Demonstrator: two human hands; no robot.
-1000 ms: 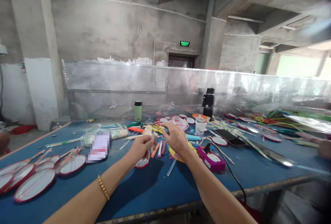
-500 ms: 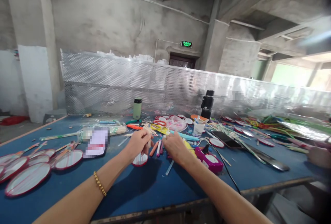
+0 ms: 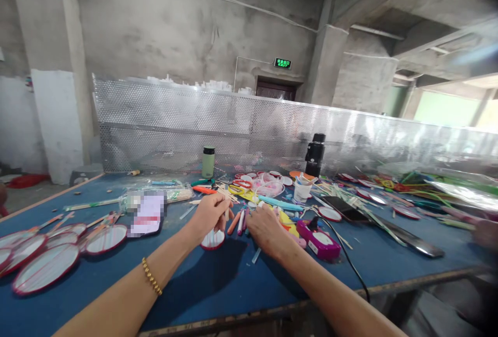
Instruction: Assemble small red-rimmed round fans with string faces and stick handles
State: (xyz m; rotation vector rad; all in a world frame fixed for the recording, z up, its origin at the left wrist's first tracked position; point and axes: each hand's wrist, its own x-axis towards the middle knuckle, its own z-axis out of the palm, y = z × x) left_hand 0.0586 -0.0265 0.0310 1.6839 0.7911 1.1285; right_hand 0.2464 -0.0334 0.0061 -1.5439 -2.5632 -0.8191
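My left hand [image 3: 212, 216] is closed in a pinch on a thin wooden stick [image 3: 227, 212]. Below its fingers shows part of a white disc with a red rim [image 3: 212, 240]; whether the stick joins it I cannot tell. My right hand [image 3: 266, 227] reaches down into a pile of small coloured pieces, its fingers curled and their tips mostly hidden. Between the hands lie an orange stick [image 3: 234, 224] and pink and purple sticks [image 3: 241, 221]. A clear strip [image 3: 256, 255] lies just below the right hand.
Red-rimmed discs [image 3: 46, 269] lie at the left beside a phone [image 3: 147, 215]. A purple device [image 3: 319, 240] with a black cable stands right of my right hand. Behind are a green cup [image 3: 208, 162], a black bottle [image 3: 315, 155], a white cup [image 3: 302, 190] and a perforated metal screen [image 3: 175, 113].
My right hand has shifted slightly towards me, over the coloured pieces, covering more of the clear strip. My left hand keeps its pinch on the stick. The whole view has shifted a little.
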